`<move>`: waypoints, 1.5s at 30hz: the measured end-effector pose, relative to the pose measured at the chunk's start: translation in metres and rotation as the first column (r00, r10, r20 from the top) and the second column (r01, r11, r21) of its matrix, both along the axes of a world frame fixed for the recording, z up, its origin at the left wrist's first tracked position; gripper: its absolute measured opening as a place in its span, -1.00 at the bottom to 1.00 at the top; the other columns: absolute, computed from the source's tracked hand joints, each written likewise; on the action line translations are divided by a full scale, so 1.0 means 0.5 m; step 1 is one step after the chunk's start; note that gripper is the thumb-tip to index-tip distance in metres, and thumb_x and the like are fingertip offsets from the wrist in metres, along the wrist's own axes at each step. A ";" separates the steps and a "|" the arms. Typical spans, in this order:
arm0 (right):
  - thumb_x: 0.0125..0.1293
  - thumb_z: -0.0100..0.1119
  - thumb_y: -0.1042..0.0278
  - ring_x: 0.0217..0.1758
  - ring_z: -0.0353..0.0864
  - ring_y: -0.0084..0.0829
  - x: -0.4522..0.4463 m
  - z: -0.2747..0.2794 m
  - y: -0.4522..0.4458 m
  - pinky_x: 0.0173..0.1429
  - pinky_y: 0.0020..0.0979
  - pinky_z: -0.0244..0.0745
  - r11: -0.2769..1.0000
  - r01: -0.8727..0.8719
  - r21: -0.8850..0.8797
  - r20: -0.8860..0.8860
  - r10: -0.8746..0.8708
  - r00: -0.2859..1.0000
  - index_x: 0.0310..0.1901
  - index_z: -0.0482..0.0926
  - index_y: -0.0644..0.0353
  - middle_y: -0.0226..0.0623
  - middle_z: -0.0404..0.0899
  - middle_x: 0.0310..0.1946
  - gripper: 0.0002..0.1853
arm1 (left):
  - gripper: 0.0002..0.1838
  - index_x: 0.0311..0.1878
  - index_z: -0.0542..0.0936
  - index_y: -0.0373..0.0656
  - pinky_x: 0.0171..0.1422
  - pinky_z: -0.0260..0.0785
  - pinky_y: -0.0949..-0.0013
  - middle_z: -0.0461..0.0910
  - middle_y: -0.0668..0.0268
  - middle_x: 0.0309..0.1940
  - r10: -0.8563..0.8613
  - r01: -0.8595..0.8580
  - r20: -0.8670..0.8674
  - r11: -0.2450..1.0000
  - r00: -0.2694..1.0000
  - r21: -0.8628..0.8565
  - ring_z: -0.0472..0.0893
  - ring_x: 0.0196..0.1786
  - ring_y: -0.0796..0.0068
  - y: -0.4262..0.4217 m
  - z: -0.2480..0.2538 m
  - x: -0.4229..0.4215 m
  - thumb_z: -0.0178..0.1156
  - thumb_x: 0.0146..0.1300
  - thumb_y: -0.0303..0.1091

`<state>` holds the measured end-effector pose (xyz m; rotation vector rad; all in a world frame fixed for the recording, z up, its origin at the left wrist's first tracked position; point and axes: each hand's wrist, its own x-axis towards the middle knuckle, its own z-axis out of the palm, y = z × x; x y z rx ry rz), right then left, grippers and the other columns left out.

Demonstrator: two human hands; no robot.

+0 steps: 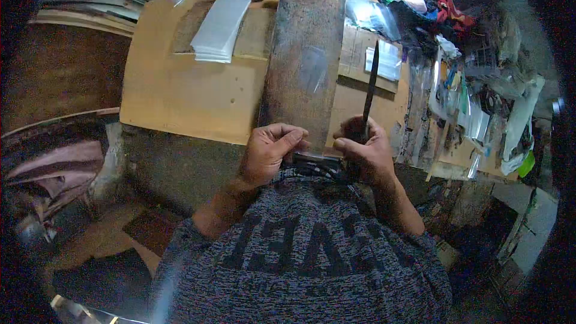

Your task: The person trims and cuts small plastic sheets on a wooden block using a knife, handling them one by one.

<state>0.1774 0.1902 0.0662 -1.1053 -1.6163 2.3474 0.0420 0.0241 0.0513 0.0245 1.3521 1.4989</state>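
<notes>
R hand point(369, 146) grips dark blade point(372, 78), lower end hidden; L hand point(271, 151) pinched nr board point(307, 27), can't tell if obj. held.

Dark slim blade point(371, 81) held slightly tilted, tip forward.

A hand could pass over the cardboard point(186, 99) between the left hand point(269, 151) and the stacked sheets point(219, 30). Right of the board point(305, 30), the knife point(372, 81) in the right hand point(371, 149) blocks passage.
</notes>
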 end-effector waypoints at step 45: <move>0.07 0.31 0.61 -0.27 0.62 -0.49 0.004 0.017 -0.015 -0.18 -0.46 0.58 0.990 0.118 -0.080 -0.096 -0.125 0.987 -0.05 0.42 0.24 -0.25 0.62 -0.32 -0.61 | -0.79 -0.17 0.55 -0.28 -0.13 0.50 0.46 0.65 0.24 -0.36 -0.061 0.059 -0.109 0.998 0.992 -0.014 0.64 -0.31 0.49 -0.035 0.039 -0.020 0.28 0.10 -0.58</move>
